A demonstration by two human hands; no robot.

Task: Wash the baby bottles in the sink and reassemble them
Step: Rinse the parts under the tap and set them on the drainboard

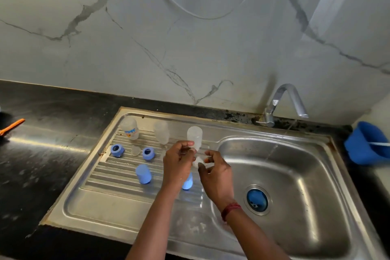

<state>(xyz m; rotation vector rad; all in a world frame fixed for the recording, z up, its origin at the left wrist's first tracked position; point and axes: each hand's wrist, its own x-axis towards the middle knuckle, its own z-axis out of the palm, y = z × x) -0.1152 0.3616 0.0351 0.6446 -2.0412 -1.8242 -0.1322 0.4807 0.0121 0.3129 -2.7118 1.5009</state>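
Here, both hands meet over the drainboard (pixel 118 175) of the steel sink (pixel 295 177), just left of the basin. The left hand (pixel 178 161) and the right hand (pixel 217 177) have their fingers curled in, pinching a small clear teat (pixel 198 163) between them; its shape is blurred. A red thread band (pixel 230 210) circles the right wrist.

Three clear bottles stand mouth-down along the far end of the drainboard. The left bottle (pixel 129 127) carries a blue and orange print too soft to read. The middle bottle (pixel 162 132) and the right bottle (pixel 194 136) look plain, and the right one stands just beyond the fingertips. In front of them lie two blue rings (pixel 117 150) (pixel 148 153) with a loose teat (pixel 135 150) between. Nearer stand two blue caps (pixel 143 173) (pixel 187 182), the second partly hidden behind the left wrist.

A blue plug (pixel 257 199) sits in the drain. A thin stream runs from the tap (pixel 282 101). On the black desk (pixel 42 154) lies an orange handle (pixel 12 125), and a blue tub (pixel 365 143) stands at the far right.
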